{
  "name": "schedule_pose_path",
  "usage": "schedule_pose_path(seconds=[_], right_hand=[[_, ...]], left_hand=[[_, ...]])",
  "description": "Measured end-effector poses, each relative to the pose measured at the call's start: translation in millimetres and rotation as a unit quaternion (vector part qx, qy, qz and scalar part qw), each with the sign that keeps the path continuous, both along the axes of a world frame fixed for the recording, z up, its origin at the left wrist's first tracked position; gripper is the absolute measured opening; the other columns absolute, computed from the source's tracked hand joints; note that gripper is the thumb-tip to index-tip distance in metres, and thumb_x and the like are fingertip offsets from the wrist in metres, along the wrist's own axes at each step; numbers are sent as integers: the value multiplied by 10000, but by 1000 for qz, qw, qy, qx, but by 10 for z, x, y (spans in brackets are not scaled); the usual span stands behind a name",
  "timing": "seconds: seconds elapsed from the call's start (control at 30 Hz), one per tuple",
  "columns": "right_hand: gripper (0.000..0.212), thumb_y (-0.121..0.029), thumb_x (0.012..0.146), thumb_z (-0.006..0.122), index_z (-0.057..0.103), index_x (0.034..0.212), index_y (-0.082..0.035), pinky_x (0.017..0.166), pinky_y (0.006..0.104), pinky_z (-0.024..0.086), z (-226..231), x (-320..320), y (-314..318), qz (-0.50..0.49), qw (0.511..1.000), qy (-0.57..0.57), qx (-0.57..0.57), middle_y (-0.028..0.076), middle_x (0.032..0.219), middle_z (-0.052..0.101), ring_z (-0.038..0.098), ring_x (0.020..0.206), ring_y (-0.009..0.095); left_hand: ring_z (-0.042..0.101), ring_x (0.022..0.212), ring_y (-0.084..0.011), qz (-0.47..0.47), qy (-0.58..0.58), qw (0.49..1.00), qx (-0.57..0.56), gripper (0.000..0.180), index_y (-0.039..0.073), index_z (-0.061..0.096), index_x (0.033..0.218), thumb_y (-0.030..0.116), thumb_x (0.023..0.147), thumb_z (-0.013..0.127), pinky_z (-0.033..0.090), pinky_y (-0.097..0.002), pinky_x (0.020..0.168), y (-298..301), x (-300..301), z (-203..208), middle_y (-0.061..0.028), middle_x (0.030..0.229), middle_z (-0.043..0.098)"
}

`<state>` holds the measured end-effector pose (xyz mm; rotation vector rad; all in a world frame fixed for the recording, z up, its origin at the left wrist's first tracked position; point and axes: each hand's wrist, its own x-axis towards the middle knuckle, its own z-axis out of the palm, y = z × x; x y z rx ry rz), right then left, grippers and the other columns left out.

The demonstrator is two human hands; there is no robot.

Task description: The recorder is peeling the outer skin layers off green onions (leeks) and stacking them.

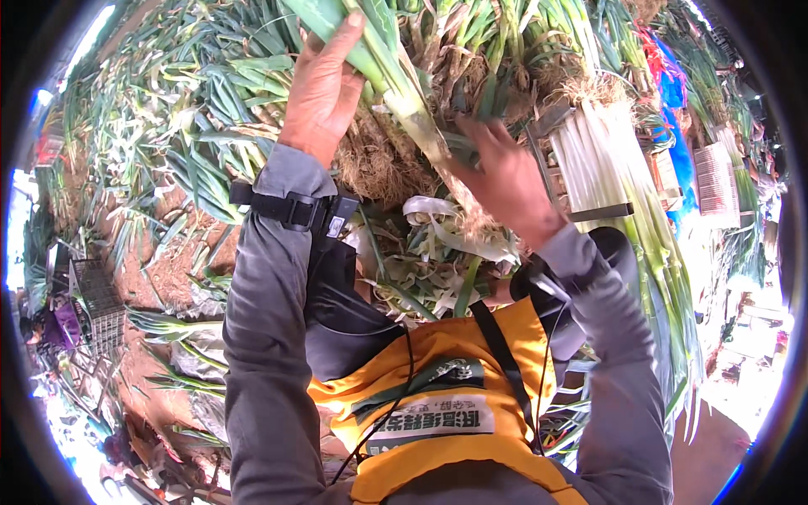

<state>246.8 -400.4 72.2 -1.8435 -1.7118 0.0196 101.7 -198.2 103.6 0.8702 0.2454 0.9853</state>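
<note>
My left hand (324, 94) is closed around the green upper part of a leek (396, 97), its thumb lying across the leaves. The stalk slants down to the right, ending in pale hanging roots (478, 215). Close beside its lower end is my right hand (509, 181), slightly blurred, with thumb and fingers apart and no held thing visible. Peeled white leeks (593, 151) lie in a metal frame (602, 212) to the right, their green leaves trailing toward me. Behind my hands stand unpeeled leeks with brown roots (383, 164).
Stripped leaves and peelings (459, 244) pile up between my knees. A large heap of leeks (194, 93) covers the far left. Wire crates (97, 307) stand at the left edge, and blue plastic (673, 126) lies beyond the metal frame. I wear a yellow apron (446, 387).
</note>
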Motion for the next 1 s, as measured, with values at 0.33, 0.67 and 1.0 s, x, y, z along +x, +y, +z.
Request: schedule_pose_path(seconds=[0.33,0.67,1.0], right_hand=[[222,-185,973,629,634,949,36,464,301,496,375,-444,702,103,905,403,-88,120,769,665,614,536,125],[266,-310,934,586,660,1011,-66,779,460,512,-2110,-599,-776,136,894,3,-428,181,923,667,644,856,368],[431,-391,989,560,657,1058,23,634,331,532,-557,48,-16,50,912,310,-263,155,878,686,664,641,191]], left_hand=[[613,1106,-220,115,9,993,11,466,61,551,1256,178,863,771,499,-423,976,327,-325,68,-65,1188,643],[655,967,-246,207,112,968,-89,420,33,610,1180,181,829,785,553,-398,884,631,-660,-267,-103,1098,674],[652,924,-193,135,31,990,-11,342,63,615,1145,219,870,745,549,-387,847,495,-548,3,-48,1050,669]])
